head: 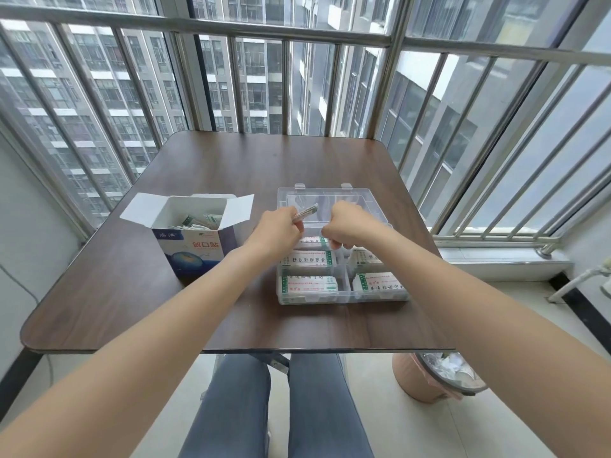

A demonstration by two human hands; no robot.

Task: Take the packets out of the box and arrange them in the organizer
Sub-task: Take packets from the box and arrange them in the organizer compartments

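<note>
Dark wood-grain tabletop (139, 292) carries two things: the opened box (195, 249) on the left, the clear organizer (340, 292) just right of it, lid back.

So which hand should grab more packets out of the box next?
Left, probably. The open box stands on the left hand's side, but its grip holds packets to drop first. The right hand is curled over the organizer, farther away.

left hand (276, 228): fingers curled, pinching | right hand (347, 224): fisted, knuckles up | both forearms extended forward, converging
</note>
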